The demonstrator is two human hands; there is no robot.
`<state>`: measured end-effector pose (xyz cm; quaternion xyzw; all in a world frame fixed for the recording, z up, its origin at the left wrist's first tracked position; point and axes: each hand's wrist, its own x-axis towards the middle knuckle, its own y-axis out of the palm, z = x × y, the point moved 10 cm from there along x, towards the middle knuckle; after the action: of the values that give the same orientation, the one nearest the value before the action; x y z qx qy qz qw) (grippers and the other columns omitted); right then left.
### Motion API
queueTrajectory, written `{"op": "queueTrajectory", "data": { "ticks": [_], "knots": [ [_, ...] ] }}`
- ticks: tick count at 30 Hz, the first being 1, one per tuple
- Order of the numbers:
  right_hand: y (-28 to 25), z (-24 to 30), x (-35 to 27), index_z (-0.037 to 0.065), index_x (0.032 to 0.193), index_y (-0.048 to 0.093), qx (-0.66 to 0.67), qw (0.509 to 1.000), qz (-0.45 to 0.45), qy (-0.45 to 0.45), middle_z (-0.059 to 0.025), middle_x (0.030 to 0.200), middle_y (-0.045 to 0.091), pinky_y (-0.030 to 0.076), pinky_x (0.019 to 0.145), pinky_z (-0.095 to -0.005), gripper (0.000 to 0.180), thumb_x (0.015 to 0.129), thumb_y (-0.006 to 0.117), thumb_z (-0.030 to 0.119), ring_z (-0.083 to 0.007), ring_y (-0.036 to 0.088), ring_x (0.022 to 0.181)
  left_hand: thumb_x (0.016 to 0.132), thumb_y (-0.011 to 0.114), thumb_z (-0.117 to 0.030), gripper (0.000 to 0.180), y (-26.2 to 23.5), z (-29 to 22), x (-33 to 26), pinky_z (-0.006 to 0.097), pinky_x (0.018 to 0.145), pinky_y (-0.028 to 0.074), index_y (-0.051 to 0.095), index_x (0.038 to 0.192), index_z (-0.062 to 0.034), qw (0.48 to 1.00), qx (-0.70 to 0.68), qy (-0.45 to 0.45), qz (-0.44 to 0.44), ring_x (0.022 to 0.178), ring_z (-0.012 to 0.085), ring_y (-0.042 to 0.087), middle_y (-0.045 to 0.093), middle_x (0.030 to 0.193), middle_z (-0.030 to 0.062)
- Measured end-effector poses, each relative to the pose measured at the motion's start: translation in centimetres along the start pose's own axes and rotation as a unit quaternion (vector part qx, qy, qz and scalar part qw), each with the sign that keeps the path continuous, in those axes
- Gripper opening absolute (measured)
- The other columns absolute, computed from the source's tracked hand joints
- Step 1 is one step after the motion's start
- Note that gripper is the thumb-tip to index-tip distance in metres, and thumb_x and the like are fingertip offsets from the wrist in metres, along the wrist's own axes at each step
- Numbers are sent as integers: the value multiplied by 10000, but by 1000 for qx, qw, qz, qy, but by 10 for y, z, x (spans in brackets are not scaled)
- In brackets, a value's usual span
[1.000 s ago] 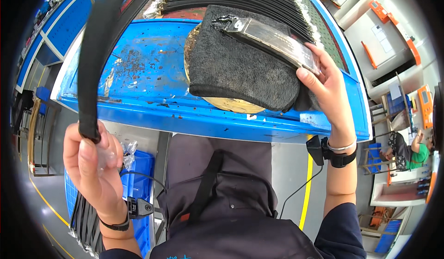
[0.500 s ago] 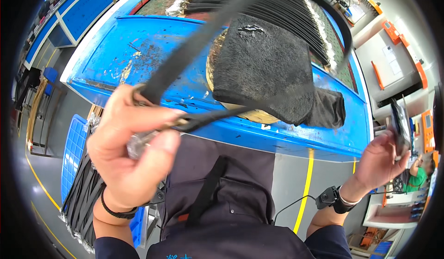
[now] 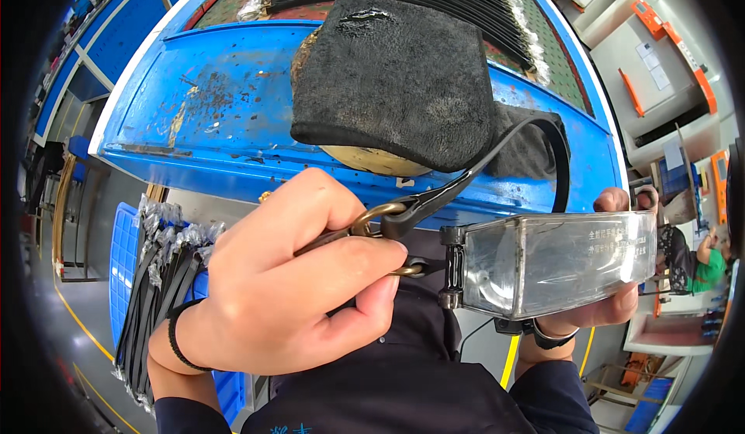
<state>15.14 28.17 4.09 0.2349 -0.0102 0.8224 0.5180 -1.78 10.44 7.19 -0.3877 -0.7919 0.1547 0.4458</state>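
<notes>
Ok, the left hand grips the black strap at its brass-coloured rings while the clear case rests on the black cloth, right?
The clear case isn't resting on the black cloth: the head view shows the right hand holding it. The left hand does grip the black strap at its brass-coloured rings.

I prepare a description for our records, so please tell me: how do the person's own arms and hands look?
The left hand and right hand are gloveless. Dark navy sleeves show on both arms. On the left is a thin black bracelet; on the right, a pale bangle, a black strap and a small black device with a thin cable.
</notes>
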Motion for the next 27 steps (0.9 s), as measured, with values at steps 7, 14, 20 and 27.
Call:
{"op": "queueTrajectory", "data": {
  "ticks": [7,14,20,27],
  "knots": [
    [4,0,0,65,1237,303,-33,999,-28,-16,-143,909,525,421,749,-305,1001,482,696,591,-200,503,843,488,632,8,269,1,-4,-1,261,514,364,674,740,-74,1000,-4,9,4,593,171,492,521,674,48],
    [3,-1,-2,61,1242,304,-47,998,-39,-9,-128,913,506,420,737,-301,1020,468,698,596,-196,494,829,489,627,8,256,0,-1,-2,254,509,363,671,728,-73,1000,-6,7,-4,592,168,492,522,665,50],
    [0,3,-3,82,1242,324,-57,997,-50,-21,-113,908,497,411,724,-282,1017,458,716,596,-179,483,811,491,624,10,249,-2,2,-2,248,505,359,668,725,-63,1000,-23,6,-9,589,163,485,514,656,50],
    [0,4,-10,124,1262,319,-28,999,-10,-29,-93,919,490,409,694,-247,1059,438,777,606,-143,464,783,509,629,-23,231,-4,3,-3,250,511,345,667,733,-65,1000,-17,7,-12,589,164,468,507,655,53]
  ]
}}
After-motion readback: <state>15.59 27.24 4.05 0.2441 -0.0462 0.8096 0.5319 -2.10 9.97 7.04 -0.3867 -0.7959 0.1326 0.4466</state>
